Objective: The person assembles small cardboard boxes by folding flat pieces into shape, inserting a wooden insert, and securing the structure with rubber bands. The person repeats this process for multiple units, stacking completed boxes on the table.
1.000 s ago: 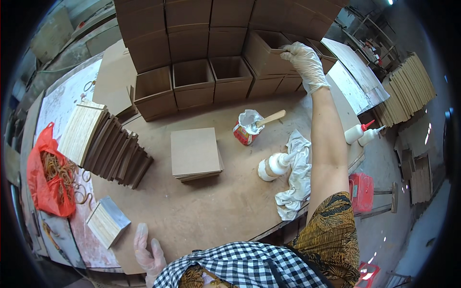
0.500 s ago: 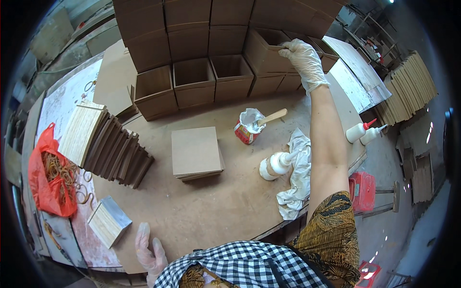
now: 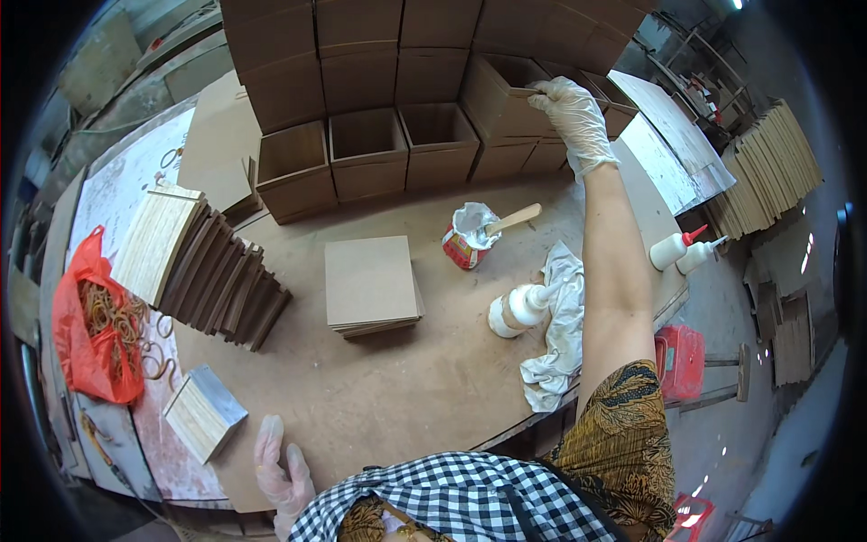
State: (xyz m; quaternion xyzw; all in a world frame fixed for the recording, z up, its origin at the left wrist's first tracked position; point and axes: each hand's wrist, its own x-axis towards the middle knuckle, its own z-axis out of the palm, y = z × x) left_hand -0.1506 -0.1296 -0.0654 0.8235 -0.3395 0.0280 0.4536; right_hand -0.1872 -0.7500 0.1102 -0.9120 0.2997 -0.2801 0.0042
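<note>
My right hand (image 3: 578, 122), in a thin pale glove, reaches far forward with its fingers closed on the rim of an open brown box (image 3: 498, 107) at the back. That box sits on top of other boxes, at the end of a stacked wall of them. Low in the picture, my left hand (image 3: 282, 470), also gloved, holds nothing and has its fingers apart. A neat pile of square brown boards (image 3: 367, 281) lies mid-table. Right of it stand a tub of white paste (image 3: 466, 246) with a wooden stick (image 3: 515, 219) and a white squeeze bottle (image 3: 518, 311).
On the left are a leaning stack of wooden panels (image 3: 203, 271), a red bag of rubber bands (image 3: 97, 325) and a small wooden block (image 3: 206, 414). A white cloth (image 3: 562, 325) lies under my right arm. More glue bottles (image 3: 670, 251) stand at the right edge.
</note>
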